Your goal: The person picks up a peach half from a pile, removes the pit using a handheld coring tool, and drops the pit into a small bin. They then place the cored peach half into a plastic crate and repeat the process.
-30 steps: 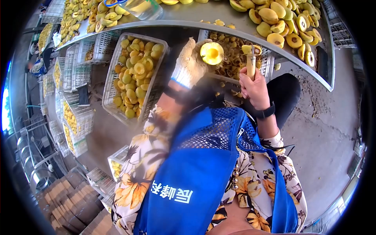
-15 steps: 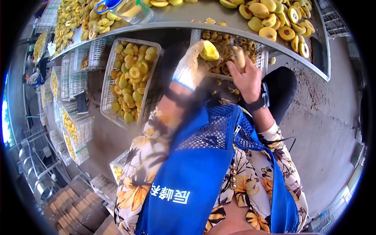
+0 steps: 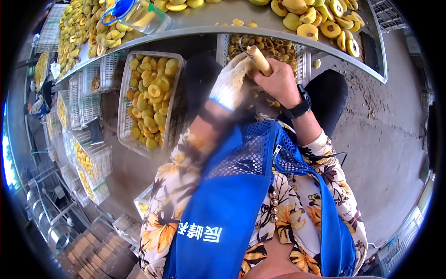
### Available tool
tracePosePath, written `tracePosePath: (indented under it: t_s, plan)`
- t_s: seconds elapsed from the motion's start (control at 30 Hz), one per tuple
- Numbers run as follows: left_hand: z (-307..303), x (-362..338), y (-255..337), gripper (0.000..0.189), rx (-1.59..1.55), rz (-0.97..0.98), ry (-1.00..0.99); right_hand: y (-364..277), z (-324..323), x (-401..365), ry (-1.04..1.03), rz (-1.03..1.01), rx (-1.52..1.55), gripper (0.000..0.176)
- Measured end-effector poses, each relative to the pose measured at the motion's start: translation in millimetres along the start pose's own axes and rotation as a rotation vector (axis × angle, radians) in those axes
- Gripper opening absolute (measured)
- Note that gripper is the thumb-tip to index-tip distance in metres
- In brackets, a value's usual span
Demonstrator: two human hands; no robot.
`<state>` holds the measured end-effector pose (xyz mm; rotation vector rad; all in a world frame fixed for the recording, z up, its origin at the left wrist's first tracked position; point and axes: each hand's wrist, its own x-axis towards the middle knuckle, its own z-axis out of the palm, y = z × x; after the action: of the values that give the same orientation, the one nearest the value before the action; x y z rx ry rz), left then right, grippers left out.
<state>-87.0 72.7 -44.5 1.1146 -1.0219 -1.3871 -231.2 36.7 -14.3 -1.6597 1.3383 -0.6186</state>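
Note:
My right hand, bare with a dark watch on the wrist, is closed round the wooden handle of a tool. A thin curved metal piece shows near the handle's far end. Against it, my left hand in a white, stained glove has its fingers curled in; whatever they hold is hidden. Both hands meet above a white crate of brownish fruit scraps, just below the metal table's edge.
Halved yellow fruits lie on the table beside a blue-lidded clear jug. A crate of fruit halves stands on the floor at left. Stacked crates are farther left. Debris litters the floor at right.
My hands have come together, and the right hand's tool has moved left to the glove. The yellow fruit half seen in my left hand is no longer visible. The view has shifted slightly.

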Motion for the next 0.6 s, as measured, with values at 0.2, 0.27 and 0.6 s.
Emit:
tracePosePath:
  t_s: [0.2, 0.27, 0.6]
  plan:
    - [9, -1, 22, 0.024, -0.308, -0.309, 0.036, 20, -4, 2, -0.215, 0.143, 0.468, 0.025]
    - [10, -1, 16, 0.025, -0.388, -0.342, 0.055, 10, -7, -1, -0.235, 0.147, 0.591, 0.018]
    - [2, -5, -6, 0.027, 0.104, -0.031, -0.07, 31, 11, -5, -0.154, 0.14, 0.553, 0.009]
